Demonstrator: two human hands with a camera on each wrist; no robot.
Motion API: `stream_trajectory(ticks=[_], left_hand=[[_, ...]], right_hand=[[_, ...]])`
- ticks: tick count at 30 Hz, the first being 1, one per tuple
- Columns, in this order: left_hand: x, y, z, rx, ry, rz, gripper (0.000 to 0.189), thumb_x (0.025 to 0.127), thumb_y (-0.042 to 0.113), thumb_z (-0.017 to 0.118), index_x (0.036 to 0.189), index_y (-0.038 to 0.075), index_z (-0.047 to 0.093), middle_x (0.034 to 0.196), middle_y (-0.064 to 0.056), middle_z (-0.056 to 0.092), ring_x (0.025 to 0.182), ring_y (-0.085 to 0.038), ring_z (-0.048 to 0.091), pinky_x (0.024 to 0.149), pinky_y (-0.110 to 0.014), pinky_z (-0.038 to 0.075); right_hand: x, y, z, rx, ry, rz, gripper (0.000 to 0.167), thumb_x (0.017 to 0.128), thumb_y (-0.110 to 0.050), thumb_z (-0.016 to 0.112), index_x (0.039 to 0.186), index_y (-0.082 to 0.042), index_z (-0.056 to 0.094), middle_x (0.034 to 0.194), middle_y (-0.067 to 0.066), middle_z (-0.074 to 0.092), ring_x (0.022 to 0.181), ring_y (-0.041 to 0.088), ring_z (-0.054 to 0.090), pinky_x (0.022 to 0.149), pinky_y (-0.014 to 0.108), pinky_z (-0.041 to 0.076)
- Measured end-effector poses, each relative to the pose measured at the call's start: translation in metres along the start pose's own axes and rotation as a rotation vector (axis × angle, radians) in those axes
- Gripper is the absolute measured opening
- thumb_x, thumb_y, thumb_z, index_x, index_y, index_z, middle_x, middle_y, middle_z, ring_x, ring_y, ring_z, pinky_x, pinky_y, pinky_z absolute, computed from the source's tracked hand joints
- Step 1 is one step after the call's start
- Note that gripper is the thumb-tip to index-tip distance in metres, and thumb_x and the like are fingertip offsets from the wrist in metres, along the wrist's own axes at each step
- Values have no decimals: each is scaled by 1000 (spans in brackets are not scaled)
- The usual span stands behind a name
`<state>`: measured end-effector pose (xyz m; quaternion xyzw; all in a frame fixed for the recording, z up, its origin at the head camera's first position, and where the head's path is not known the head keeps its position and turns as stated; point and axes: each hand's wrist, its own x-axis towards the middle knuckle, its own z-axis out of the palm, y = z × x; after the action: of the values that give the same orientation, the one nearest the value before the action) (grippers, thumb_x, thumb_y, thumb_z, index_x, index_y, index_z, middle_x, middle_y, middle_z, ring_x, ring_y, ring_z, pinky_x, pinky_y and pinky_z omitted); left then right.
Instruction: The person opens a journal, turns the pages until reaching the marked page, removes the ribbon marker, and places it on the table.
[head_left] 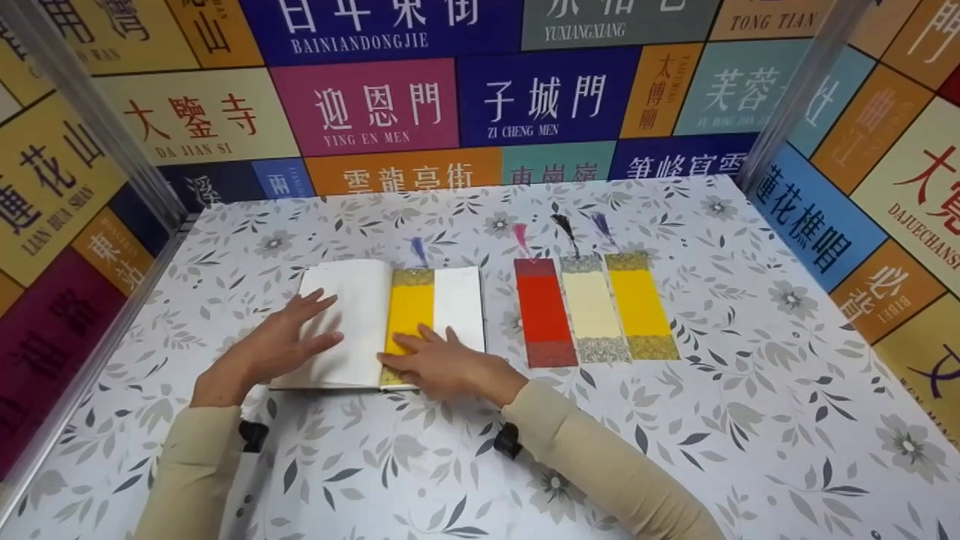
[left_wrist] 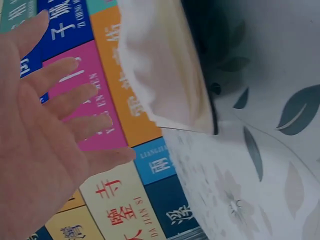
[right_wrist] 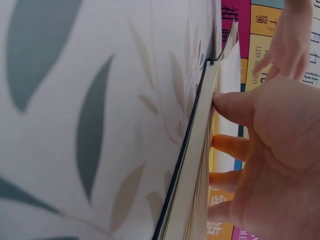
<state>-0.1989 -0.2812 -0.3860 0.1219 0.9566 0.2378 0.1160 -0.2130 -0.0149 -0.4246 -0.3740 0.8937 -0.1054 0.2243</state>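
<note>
An open book (head_left: 345, 300) with blank pages lies on the table. Along the inner side of its right page is a yellow bookmark (head_left: 412, 304) with patterned ends and a blue tassel. My right hand (head_left: 446, 367) rests its outstretched fingers on the lower part of this bookmark; in the right wrist view, the thumb (right_wrist: 235, 107) is at the edge of the pages. Over the left page, my left hand (head_left: 274, 345) is held with fingers spread and nothing in them. The left wrist view shows that hand (left_wrist: 45, 130) raised apart from the book's pages (left_wrist: 160, 70).
Right of the book lie a red bookmark (head_left: 541, 307), a cream bookmark (head_left: 592, 304) and another yellow bookmark (head_left: 640, 300), side by side with tassels pointing away. A leaf-patterned cloth (head_left: 720, 435) covers the table. Colourful panels with lettering (head_left: 367, 105) stand behind and at both sides.
</note>
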Motion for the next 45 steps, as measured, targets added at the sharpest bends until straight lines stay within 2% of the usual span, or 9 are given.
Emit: stream_trajectory(ticks=[4, 7, 14, 17, 21, 26, 34, 39, 45], left_hand=[[12, -3, 10, 66, -122, -40, 84, 96, 54, 58, 159, 10, 25, 167, -25, 10, 151, -54, 4, 118, -74, 5], [19, -4, 17, 122, -181, -39, 89, 95, 56, 59, 160, 9, 22, 166, -27, 7, 150, -57, 3, 115, -77, 5], [27, -9, 24, 157, -249, -62, 95, 92, 58, 61, 161, 8, 18, 166, -28, 5, 150, -57, 5, 121, -68, 14], [28, -9, 25, 152, -259, -74, 97, 91, 58, 63, 161, 8, 18, 166, -28, 5, 150, -57, 4, 121, -67, 14], [29, -11, 26, 145, -265, -95, 98, 91, 59, 63, 161, 10, 17, 167, -25, 2, 151, -54, 2, 122, -67, 12], [26, -11, 26, 138, -279, -107, 97, 91, 58, 63, 161, 10, 17, 167, -25, 1, 151, -54, 0, 122, -67, 12], [27, -7, 22, 155, -310, -156, 97, 91, 59, 63, 160, 9, 18, 166, -27, 3, 151, -56, 2, 122, -67, 12], [27, -3, 20, 136, -322, -178, 97, 90, 57, 66, 160, 8, 20, 166, -28, 5, 151, -55, 4, 122, -67, 13], [25, -2, 19, 105, -319, -204, 98, 89, 55, 69, 160, 9, 21, 166, -28, 4, 151, -54, 2, 122, -67, 12]], right_hand=[[-1, 2, -1, 17, 4, -8, 51, 108, -33, 40, 157, -40, 28, 170, -5, 14, 158, 33, 6, 126, 62, 7], [-1, 4, -3, 35, 29, -25, 50, 107, -27, 44, 156, -36, 34, 169, -3, 22, 158, 31, 13, 126, 61, 11], [4, 18, -9, 230, 225, -73, 41, 102, -13, 54, 143, -14, 57, 151, 14, 50, 141, 31, 45, 119, 52, 35], [8, 23, -11, 352, 330, -36, 36, 99, -10, 58, 135, -6, 64, 138, 18, 56, 130, 31, 52, 116, 44, 39], [14, 30, -11, 485, 444, 36, 31, 95, -8, 64, 125, -2, 68, 123, 19, 59, 115, 32, 60, 103, 41, 50], [22, 35, -12, 597, 472, 177, 33, 92, -14, 71, 123, -2, 68, 119, 17, 59, 105, 28, 61, 92, 35, 53], [36, 23, -17, 547, 436, 441, 64, 83, -40, 81, 124, 2, 55, 120, 18, 55, 100, 24, 51, 96, 36, 48], [40, 6, -18, 392, 413, 555, 86, 72, -53, 86, 127, 2, 49, 120, 19, 52, 108, 30, 51, 98, 41, 47], [40, -5, -19, 300, 368, 650, 93, 67, -53, 89, 130, 0, 47, 120, 18, 54, 112, 32, 54, 97, 45, 49]])
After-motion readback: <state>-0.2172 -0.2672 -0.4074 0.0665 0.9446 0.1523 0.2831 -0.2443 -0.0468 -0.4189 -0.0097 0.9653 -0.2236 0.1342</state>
